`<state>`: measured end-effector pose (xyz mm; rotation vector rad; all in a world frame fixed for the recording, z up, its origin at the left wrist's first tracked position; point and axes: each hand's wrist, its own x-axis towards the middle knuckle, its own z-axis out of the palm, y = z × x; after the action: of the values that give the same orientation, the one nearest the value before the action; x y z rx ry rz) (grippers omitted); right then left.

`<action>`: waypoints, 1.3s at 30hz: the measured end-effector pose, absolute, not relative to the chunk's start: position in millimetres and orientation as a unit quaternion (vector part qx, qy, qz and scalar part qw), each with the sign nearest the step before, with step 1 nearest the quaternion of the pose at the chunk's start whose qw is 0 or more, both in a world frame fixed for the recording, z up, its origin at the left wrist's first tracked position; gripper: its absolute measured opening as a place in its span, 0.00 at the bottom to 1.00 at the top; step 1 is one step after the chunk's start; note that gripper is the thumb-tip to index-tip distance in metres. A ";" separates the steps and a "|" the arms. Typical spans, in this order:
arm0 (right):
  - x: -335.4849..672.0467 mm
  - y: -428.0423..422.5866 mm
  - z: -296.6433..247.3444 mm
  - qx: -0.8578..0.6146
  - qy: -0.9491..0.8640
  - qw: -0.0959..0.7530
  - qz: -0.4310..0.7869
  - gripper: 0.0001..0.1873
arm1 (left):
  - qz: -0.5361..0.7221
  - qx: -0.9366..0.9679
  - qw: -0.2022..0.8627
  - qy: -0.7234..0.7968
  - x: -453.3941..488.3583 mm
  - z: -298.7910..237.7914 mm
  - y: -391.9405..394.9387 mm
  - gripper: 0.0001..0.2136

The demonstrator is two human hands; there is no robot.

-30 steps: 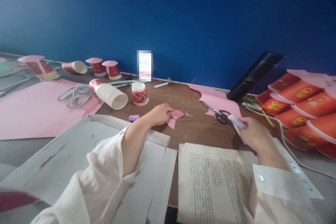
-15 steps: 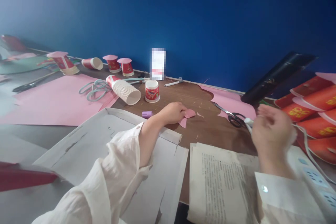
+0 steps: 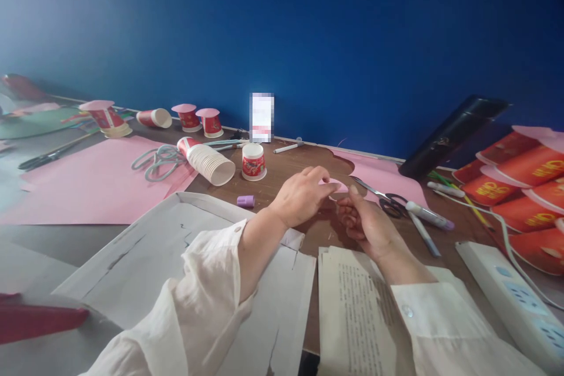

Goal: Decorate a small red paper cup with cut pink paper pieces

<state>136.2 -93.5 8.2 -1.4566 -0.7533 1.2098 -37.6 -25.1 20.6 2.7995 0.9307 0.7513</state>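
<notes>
Both hands are closed on one small pink piece [image 3: 338,183]. On my feed the left hand [image 3: 304,195] pinches its near edge between thumb and fingertips, and the right hand [image 3: 368,224] grips the other edge from below, fingers curled. The piece hangs just above the brown table [image 3: 304,164], between the two hands. I cannot tell its exact shape, since the fingers cover most of it.

Just right of the right hand lie scissors [image 3: 382,198], their blades pointing toward the wall. Next to them I see a white pen with a purple tip [image 3: 429,215], and a power strip [image 3: 511,296] sits nearer the table's edge. Red cups [image 3: 524,185] are piled on their sides at the far right, behind a black tube [image 3: 453,132] leaning on the wall.

Under the right forearm lie printed pages [image 3: 352,305], and under the left sleeve a grey board [image 3: 145,258]. A purple cap [image 3: 245,201] sits just beyond that board. Further back I make out a single upturned cup [image 3: 254,161], a cup stack [image 3: 207,160] on its side, a loop of cord [image 3: 156,158] and a large pink sheet [image 3: 83,182].
</notes>
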 end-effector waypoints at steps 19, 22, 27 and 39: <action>148.4 -102.2 1.6 -0.619 -0.406 0.534 0.409 0.20 | 0.360 0.436 0.695 0.445 -21.2 11.6 -22.1 0.08; 148.5 -101.6 0.7 -0.631 -0.425 0.523 0.383 0.20 | 0.365 0.389 0.730 0.427 -19.9 16.7 -24.8 0.06; 153.3 -99.0 -6.5 -0.641 -0.435 0.516 0.365 0.22 | 0.362 0.370 0.755 0.403 -18.7 20.8 -27.3 0.08; 150.4 -98.8 -5.2 -0.593 -0.392 0.553 0.434 0.19 | 0.334 0.391 0.754 0.409 -16.8 20.7 -31.1 0.06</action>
<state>150.4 -98.8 -5.2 -1.4025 -0.9276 1.0257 -16.8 -31.1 20.7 0.8528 0.8924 0.7288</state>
